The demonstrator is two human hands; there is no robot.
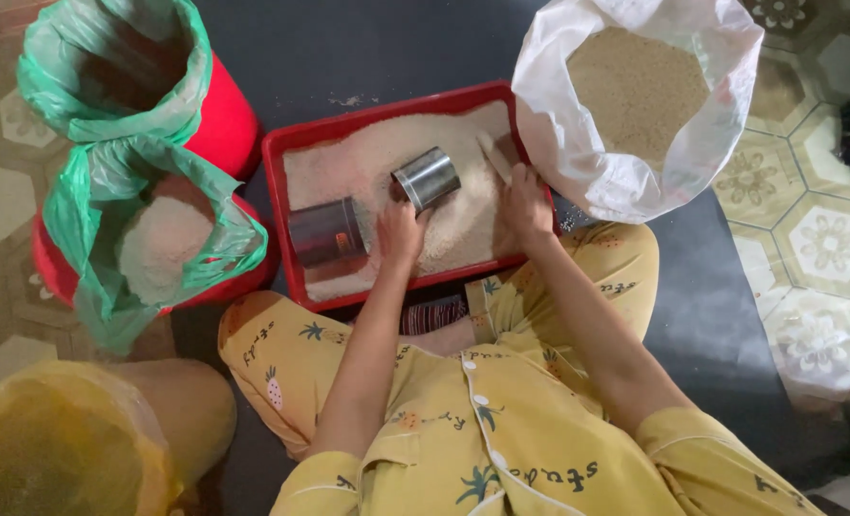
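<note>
Head view: my left hand (398, 234) sits at centre frame, fingers closed round a steel cup (426, 178) tilted on its side over the rice in the red tray (291, 205). My right hand (527, 205) lies on the rice near the tray's right edge, fingers curled; I cannot tell if it holds the pale stick (494, 155) just above it. A second tin (326, 232) lies in the tray's left part. I judge the scooping partway: the tray is well heaped, and the green bag (162, 244) at left is part filled. The cup's contents are hidden, and the upper-left bag's (109, 57) inside is dark.
</note>
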